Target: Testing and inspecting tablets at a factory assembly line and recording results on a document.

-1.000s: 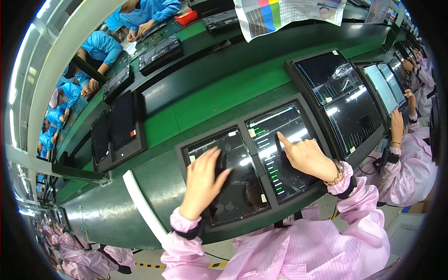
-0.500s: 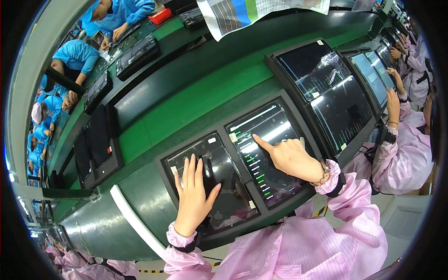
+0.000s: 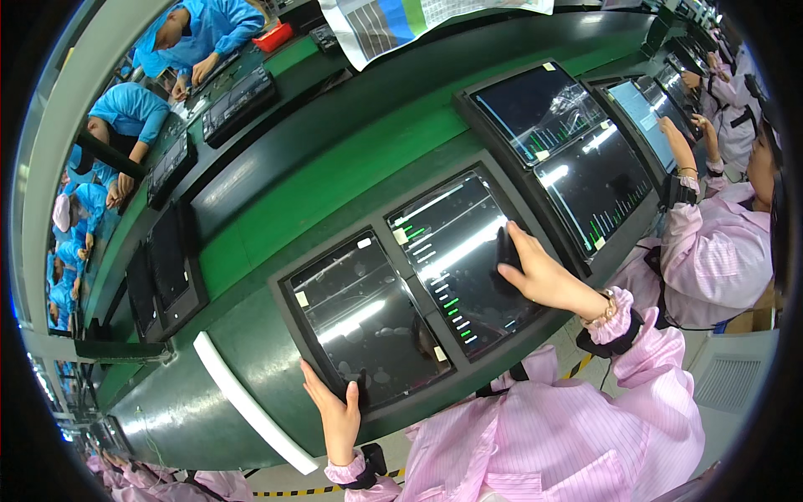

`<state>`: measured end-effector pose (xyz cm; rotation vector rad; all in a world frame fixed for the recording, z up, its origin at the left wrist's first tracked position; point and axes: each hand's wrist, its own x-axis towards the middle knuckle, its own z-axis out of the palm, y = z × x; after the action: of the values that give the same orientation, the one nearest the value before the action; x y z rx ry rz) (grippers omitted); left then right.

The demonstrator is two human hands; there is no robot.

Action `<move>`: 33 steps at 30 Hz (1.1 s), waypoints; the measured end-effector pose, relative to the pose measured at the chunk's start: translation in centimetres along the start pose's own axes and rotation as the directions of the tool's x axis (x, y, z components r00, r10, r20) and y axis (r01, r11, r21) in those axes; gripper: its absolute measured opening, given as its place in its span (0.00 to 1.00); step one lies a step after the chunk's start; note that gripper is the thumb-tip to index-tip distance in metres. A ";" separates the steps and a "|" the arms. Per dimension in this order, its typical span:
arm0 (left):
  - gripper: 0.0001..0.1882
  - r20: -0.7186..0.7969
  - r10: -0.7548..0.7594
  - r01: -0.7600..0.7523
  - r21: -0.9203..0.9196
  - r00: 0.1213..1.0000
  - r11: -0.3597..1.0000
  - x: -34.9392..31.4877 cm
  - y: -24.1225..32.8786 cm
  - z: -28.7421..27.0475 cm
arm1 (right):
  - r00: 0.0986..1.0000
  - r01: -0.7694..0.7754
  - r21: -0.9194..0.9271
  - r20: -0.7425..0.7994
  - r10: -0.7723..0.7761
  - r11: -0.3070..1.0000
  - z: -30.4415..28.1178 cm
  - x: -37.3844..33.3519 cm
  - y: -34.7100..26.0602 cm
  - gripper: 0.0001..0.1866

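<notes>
A dark double tray (image 3: 418,328) lies on the bench before me with two black tablets in it. My left hand (image 3: 337,416) holds the tray's near left corner, fingers along the outer side and thumb over the edge of the left tablet (image 3: 351,305). That tablet's screen is dark, with smudges and light stickers. My right hand (image 3: 544,272) is at the tray's right side, its thumb over the right tablet (image 3: 456,251) and its forefinger along the rim; the other fingers are hidden. Green and white rows of text light the right tablet's screen.
Another tray with two lit tablets (image 3: 569,155) stands to the right, beside a co-worker's hands (image 3: 679,146). At far left lies a tray with dark panels (image 3: 171,268). A white strip (image 3: 251,406) lies on the green bench (image 3: 251,188). People in blue work across it.
My left hand has come off the left screen to the tray's near left corner. My right forefinger has left the right screen's text, and that hand is now at the tray's right side.
</notes>
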<state>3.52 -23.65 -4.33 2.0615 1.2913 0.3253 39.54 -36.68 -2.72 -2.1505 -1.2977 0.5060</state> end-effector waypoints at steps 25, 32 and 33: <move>0.24 0.209 0.206 0.184 -0.974 0.956 0.134 -1.7 14.7 4.3 | 0.969 0.247 0.922 -0.241 -0.056 0.297 -7.5 -0.5 -7.8 0.13; 0.25 0.212 0.192 0.219 -0.976 0.958 -0.016 -3.2 11.6 6.1 | 0.813 0.568 0.730 -0.571 -0.118 0.380 -9.3 1.7 -10.9 0.17; 0.25 0.207 0.188 0.223 -0.973 0.960 -0.066 -3.2 10.7 6.3 | 0.818 0.569 0.754 -0.558 -0.138 0.326 -9.7 1.0 -11.2 0.17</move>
<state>12.87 -32.07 -1.52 0.6140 0.4244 0.6880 38.07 -34.40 11.94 -0.8831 -0.8682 0.3930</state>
